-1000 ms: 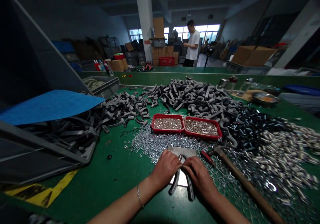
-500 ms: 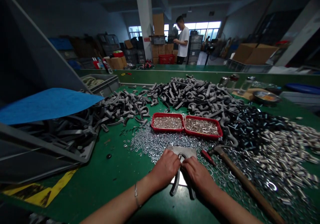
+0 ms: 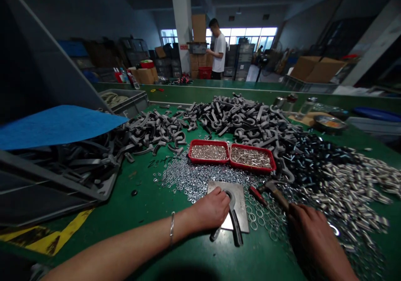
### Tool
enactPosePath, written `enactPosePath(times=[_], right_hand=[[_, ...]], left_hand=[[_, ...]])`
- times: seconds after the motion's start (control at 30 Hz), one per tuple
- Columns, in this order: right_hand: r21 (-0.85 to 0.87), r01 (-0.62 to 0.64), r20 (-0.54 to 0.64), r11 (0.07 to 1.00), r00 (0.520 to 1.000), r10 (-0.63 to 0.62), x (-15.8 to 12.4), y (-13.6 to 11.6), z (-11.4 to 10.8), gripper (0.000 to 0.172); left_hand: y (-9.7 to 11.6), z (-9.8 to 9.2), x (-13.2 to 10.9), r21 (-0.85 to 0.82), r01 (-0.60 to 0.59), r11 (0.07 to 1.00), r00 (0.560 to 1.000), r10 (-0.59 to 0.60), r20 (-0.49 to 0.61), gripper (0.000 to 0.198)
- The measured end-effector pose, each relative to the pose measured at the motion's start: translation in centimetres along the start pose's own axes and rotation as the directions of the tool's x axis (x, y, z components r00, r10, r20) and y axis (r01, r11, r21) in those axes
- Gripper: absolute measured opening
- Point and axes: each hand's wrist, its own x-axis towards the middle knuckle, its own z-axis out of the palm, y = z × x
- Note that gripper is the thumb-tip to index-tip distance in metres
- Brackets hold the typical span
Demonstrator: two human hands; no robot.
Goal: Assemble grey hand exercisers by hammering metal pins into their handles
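Two gray-and-black legs of the curved part (image 3: 235,223) splay toward you on the metal plate (image 3: 242,208), their ends reaching past its near edge onto the tabletop (image 3: 156,201). Your left hand (image 3: 214,208) holds it, fingers bunched narrow over the left leg just below the rounded top; the right leg lies bare beside them, and your fingertips' exact contact is hidden. Your right hand (image 3: 316,233), well apart from the part, has its fingers curled around the wooden shaft of the hammer (image 3: 280,196). Near the hammer's head lies a red-handled tool (image 3: 257,196).
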Motion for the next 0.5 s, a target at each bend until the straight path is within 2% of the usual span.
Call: enactPosePath(times=[0.1,0.17,0.27,0.33,0.37,0.43,0.5], right_hand=[[-0.061,0.004,0.025,0.998,1.000,-0.002,-0.4,1.0,-0.1,0.039],[0.002,-0.006,0.042,1.000,0.999,0.006,-0.1,1.4,-0.2,0.039],[0.114,-0.031,-0.012,0.993,0.999,0.033,0.9,1.7,-0.9,0.040],[0.202,-0.059,-0.059,0.978,0.996,0.072,1.5,1.4,-1.9,0.045],[0.267,-0.093,-0.045,0.959,0.993,0.109,1.7,0.9,-2.5,0.047],[0.410,-0.214,0.086,0.887,0.977,0.196,1.6,-0.7,-3.8,0.050],[0.502,-0.327,0.274,0.801,0.938,0.211,1.0,-2.9,-5.0,0.049]], left_hand=[[-0.6,-0.7,-0.5,-0.178,0.181,0.967,0.983,-0.173,0.060,0.020],[-2.1,-1.6,-0.7,-0.313,0.335,0.889,0.941,-0.330,0.071,0.018],[-6.5,-2.9,-0.1,-0.299,0.547,0.782,0.830,-0.553,0.072,0.020],[-10.2,-3.1,0.8,-0.214,0.651,0.729,0.756,-0.649,0.088,0.022],[-12.1,-3.0,1.3,-0.180,0.685,0.706,0.727,-0.677,0.109,0.021],[-15.2,-2.4,2.1,-0.131,0.734,0.666,0.679,-0.714,0.170,0.017],[-17.4,-1.6,2.7,-0.090,0.770,0.632,0.632,-0.736,0.241,0.022]])
